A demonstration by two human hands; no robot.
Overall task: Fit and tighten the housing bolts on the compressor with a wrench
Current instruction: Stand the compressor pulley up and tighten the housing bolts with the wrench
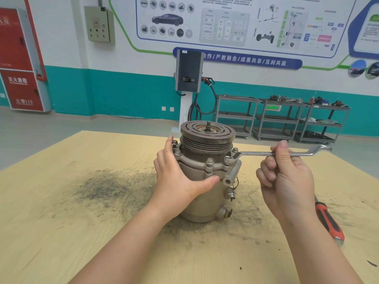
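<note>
Two hands work at the counter [61, 201]. Left hand [176, 179] lies flat on the upright compressor [203, 181]. Right hand [287, 177] curls round the wrench [266, 153], lying sideways, ring end on a bolt [228, 160].

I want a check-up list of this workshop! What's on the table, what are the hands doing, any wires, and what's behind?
Surface: wooden table, smeared with dark grime.
Job's things: compressor upright, pulley on top; ring wrench seated on a flange bolt.
Clutter: red-and-black handled tool lying at the right.
Grips: left hand steadies the housing; right hand grips the wrench shaft.
Cables: short wires on the compressor; charger cable behind.
Surroundings: charging post, shelf carts, fire cabinet, wall posters.
</note>
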